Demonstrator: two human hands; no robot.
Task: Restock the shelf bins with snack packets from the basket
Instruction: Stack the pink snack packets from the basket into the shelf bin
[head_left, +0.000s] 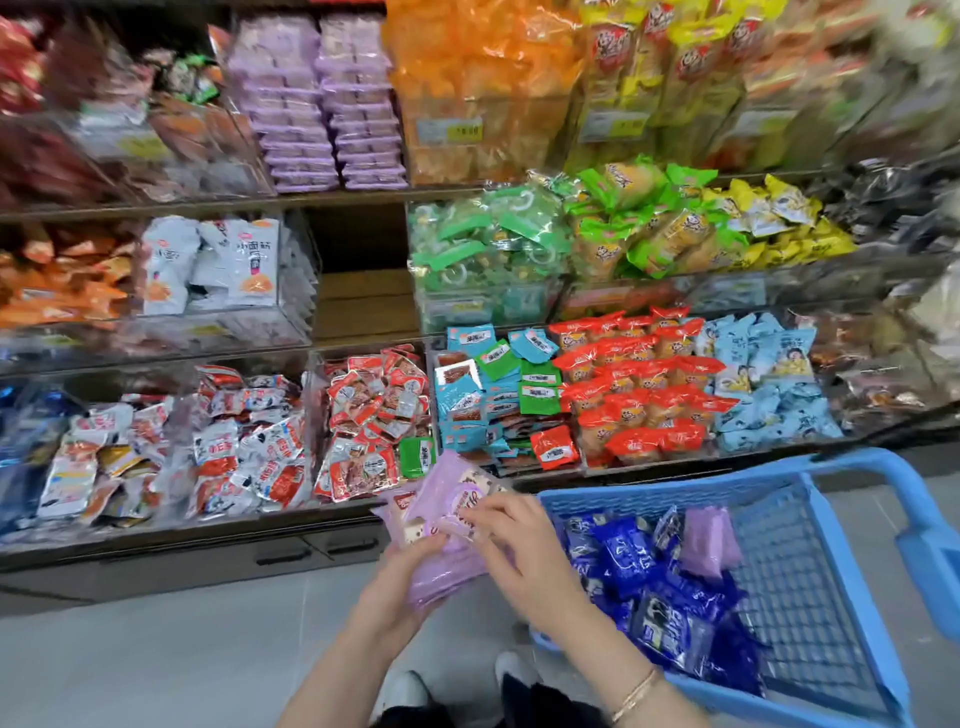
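A stack of purple snack packets (447, 514) is held low in front of the shelves. My left hand (402, 577) grips the stack from below. My right hand (511, 535) lies on top of it, fingertips pinching the uppermost packet. The blue plastic basket (841, 525) stands at the right, holding several dark blue packets (628, 561) and one more purple packet (709, 540). On the top shelf, a bin of matching purple packets (322, 104) is stacked in two columns.
Clear shelf bins (374, 415) in three rows hold red, green, orange, light blue and white snacks. An empty gap (363, 275) shows on the middle shelf. Grey floor (182, 649) lies below, with my shoes (410, 691) at the bottom.
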